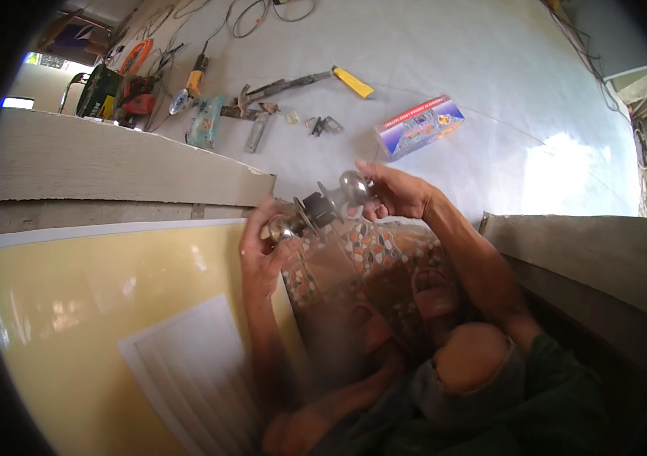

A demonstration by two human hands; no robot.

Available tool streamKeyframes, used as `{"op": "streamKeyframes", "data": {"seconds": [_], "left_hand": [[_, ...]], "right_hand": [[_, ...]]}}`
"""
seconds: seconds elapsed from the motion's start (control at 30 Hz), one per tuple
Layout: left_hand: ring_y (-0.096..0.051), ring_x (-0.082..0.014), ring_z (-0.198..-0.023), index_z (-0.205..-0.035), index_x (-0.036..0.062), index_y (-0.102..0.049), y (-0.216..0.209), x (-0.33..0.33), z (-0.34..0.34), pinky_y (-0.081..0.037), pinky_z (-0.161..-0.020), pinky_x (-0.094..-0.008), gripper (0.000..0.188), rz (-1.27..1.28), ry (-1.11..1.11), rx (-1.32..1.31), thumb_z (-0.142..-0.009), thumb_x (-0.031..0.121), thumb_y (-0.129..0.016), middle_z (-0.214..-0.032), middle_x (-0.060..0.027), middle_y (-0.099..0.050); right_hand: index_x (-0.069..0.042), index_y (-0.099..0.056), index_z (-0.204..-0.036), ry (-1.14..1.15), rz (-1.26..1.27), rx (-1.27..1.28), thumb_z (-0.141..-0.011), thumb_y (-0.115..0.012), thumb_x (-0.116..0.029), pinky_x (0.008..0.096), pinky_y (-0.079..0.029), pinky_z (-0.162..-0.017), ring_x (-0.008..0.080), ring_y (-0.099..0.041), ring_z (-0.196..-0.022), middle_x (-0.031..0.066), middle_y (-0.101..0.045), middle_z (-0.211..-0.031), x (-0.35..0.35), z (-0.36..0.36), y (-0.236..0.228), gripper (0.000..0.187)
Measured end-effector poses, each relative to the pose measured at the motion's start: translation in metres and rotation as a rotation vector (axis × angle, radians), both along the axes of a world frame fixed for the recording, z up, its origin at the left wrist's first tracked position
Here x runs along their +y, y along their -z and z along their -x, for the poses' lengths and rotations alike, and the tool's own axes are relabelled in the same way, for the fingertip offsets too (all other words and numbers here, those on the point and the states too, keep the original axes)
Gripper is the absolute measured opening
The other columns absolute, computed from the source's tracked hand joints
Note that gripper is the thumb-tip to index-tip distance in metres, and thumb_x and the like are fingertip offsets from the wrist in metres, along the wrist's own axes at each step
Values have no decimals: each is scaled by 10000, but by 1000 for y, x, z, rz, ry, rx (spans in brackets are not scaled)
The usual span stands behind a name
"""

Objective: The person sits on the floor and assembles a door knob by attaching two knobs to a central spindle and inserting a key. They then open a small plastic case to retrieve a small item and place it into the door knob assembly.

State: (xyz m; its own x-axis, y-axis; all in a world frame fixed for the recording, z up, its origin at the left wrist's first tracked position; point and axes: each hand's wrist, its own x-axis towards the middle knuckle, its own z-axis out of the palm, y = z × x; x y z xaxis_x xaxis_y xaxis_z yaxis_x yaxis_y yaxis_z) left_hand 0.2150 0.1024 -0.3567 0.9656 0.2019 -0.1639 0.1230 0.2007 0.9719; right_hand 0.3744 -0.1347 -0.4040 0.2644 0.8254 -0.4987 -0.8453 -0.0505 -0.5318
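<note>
A metal door knob set [318, 212] is held up between my two hands, tilted with its right end higher. My left hand [259, 247] closes around the lower silver knob [283, 228], near the edge of a yellow door [72, 262]. My right hand [403, 190] grips the upper silver knob [353, 185] from the right, fingers bent around its back. Between the two knobs show round plates and a dark central body. Fine details of the knob set are blurred, and my fingers hide parts of both knobs.
Beyond a grey frame [126, 163], a hammer [285, 83], a yellow grinder [197, 76], small metal parts [325, 125] and a red-and-blue box [420, 125] lie on the pale floor. Pebble-patterned tiles [369, 247] and my sandalled feet are below. Another grey frame piece [582, 243] stands right.
</note>
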Motion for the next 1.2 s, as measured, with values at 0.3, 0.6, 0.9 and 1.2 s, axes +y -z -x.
{"op": "streamKeyframes", "data": {"seconds": [0.3,0.6,0.9,1.2], "left_hand": [[-563,-71,-686,-1350,-15,-523,32,3,2,-572,-681,-260,533,-6,-67,170,-858,27,-723,-975,-60,-663],[-605,-94,-762,-1343,-21,-534,24,5,-1,-492,-657,-235,580,-89,-111,119,-791,2,-711,-1041,-74,-660],[-646,-160,-948,-1342,-13,-524,-4,6,10,-559,-809,-285,606,-45,-75,-18,-767,-112,-689,-1159,-91,-630],[-619,-190,-1079,-1341,-40,-494,-37,-27,6,-553,-928,-333,656,10,0,-70,-750,-121,-766,-1159,-115,-611]], "right_hand": [[-122,-593,-1109,-56,-22,92,-990,-531,-542,194,-445,-520,91,-528,-576,106,-664,-810,2,2,32,441],[-82,-590,-1136,-22,-5,10,-985,-488,-618,229,-479,-540,114,-599,-668,95,-671,-900,5,6,30,566],[-69,-597,-1091,24,-26,-1,-984,-510,-594,217,-467,-448,197,-672,-633,142,-686,-880,14,20,9,542],[-26,-584,-1057,128,-78,129,-976,-595,-423,211,-505,-451,188,-646,-605,111,-654,-852,5,11,16,406]]}}
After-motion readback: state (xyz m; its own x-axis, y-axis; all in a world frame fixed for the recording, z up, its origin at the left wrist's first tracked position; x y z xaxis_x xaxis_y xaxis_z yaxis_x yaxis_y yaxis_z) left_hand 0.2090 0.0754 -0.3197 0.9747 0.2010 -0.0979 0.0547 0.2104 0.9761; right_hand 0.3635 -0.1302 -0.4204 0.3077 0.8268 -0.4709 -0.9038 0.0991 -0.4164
